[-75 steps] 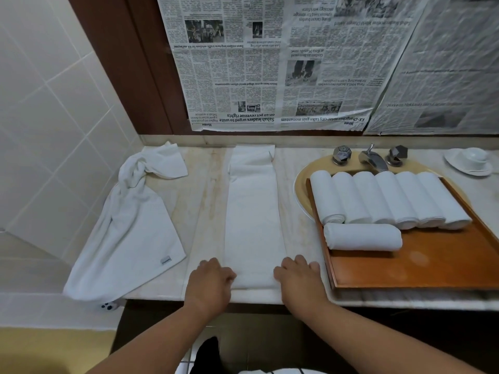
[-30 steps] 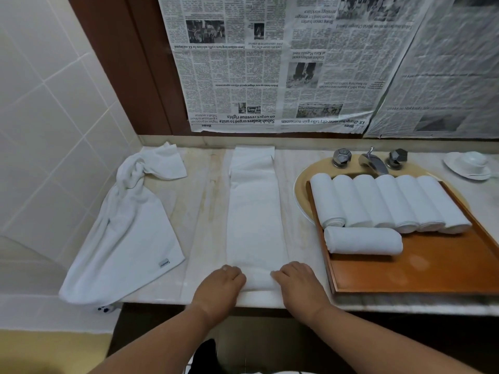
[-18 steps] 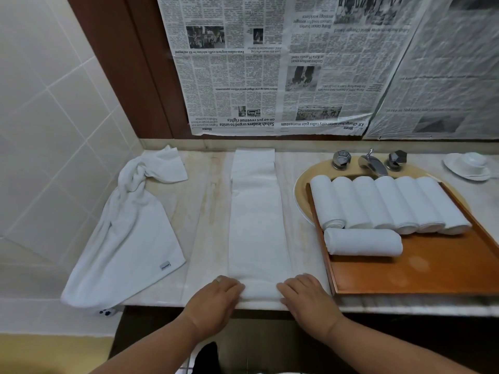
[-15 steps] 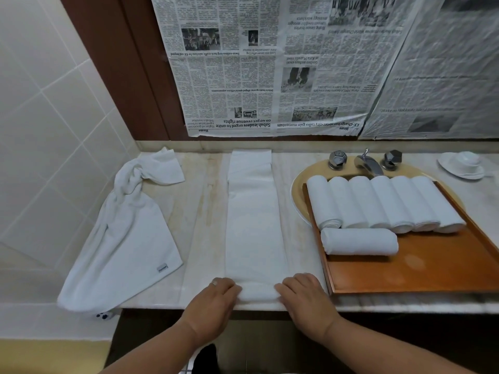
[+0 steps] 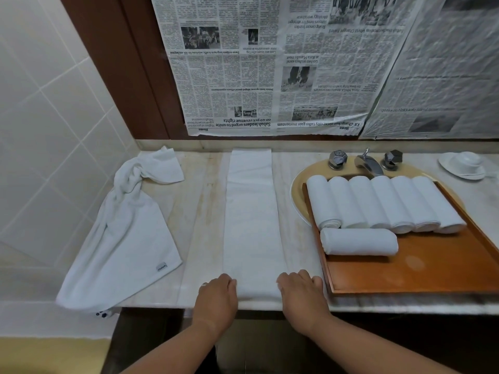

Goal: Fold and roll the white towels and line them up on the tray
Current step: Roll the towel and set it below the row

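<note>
L hand [image 5: 217, 294] + R hand [image 5: 301, 290] sit slightly wider vs 1 s ago | both curled, pinching near end of towel strip [image 5: 251, 225], flat lengthwise on desk [image 5: 199, 211] for fwd roll | tray [image 5: 432, 276] just R, 7 rolls [image 5: 383, 203]

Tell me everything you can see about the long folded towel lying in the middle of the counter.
The folded towel is white terry-like cloth, folded lengthwise into a long narrow strip. It lies flat on the counter, running from the front edge toward the back, left of the wooden tray. The left hand and right hand grip its near end, one at each side.
</note>
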